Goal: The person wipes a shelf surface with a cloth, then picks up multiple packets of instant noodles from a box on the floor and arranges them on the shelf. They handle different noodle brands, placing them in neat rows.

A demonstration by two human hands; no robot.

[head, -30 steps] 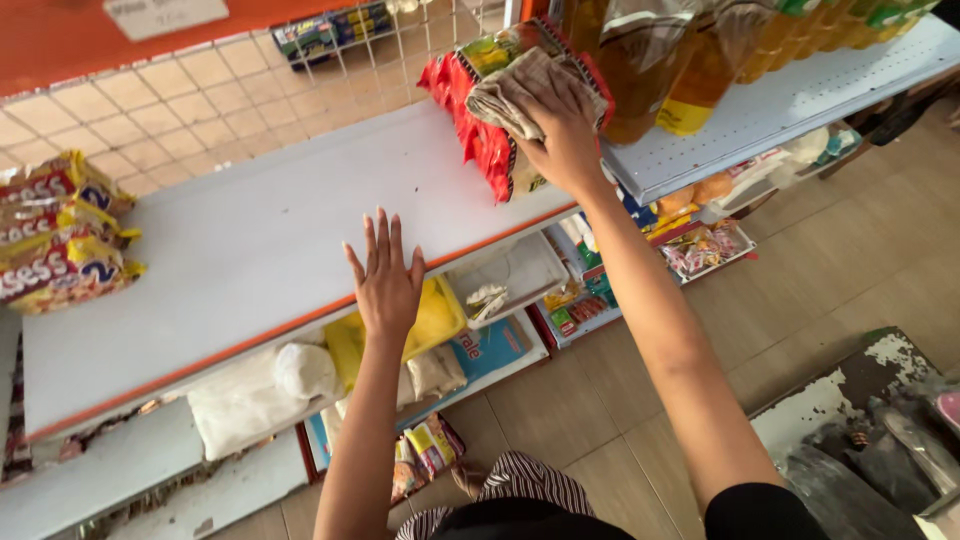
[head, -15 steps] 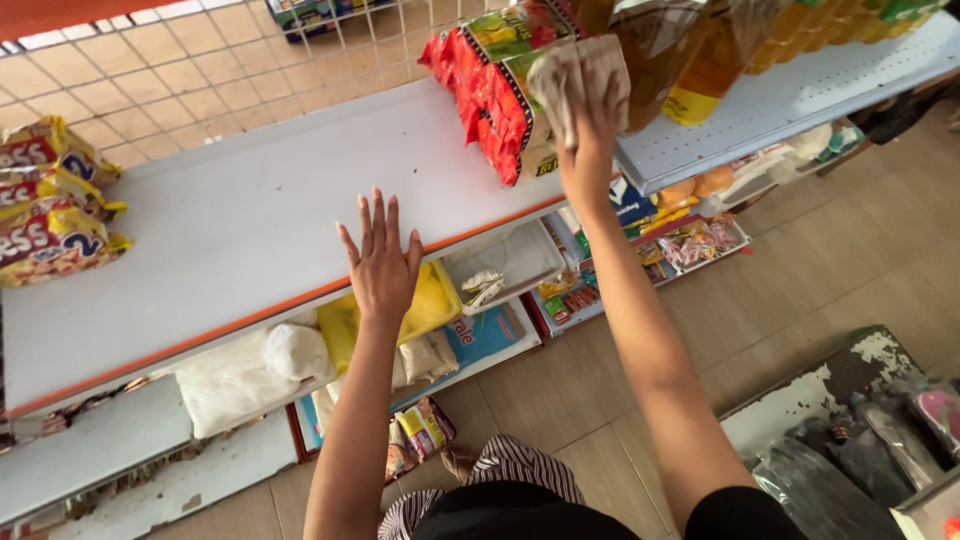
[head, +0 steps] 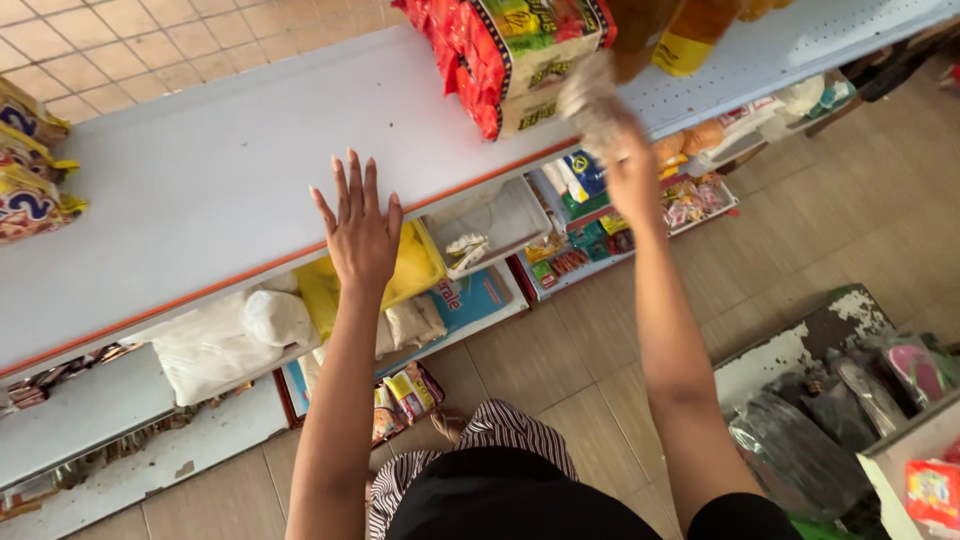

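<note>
Left hand [head: 360, 232] fingers spread flat, palm resting at the front edge of the white shelf [head: 200, 180], holding nothing. Right hand [head: 625, 165] is closed on a crumpled cloth [head: 592, 100], blurred, at the shelf's front edge beside the red snack packs [head: 500, 50] and oil bottles [head: 690, 30]. Middle of the shelf lies bare; yellow packs [head: 25, 175] at its left end. How much is wiped, can't tell.

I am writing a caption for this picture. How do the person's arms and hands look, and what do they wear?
Both arms are bare up to the black short sleeves near the shoulders. The left hand shows no gloves, rings or watch; the right hand is blurred, so small items cannot be told.
</note>
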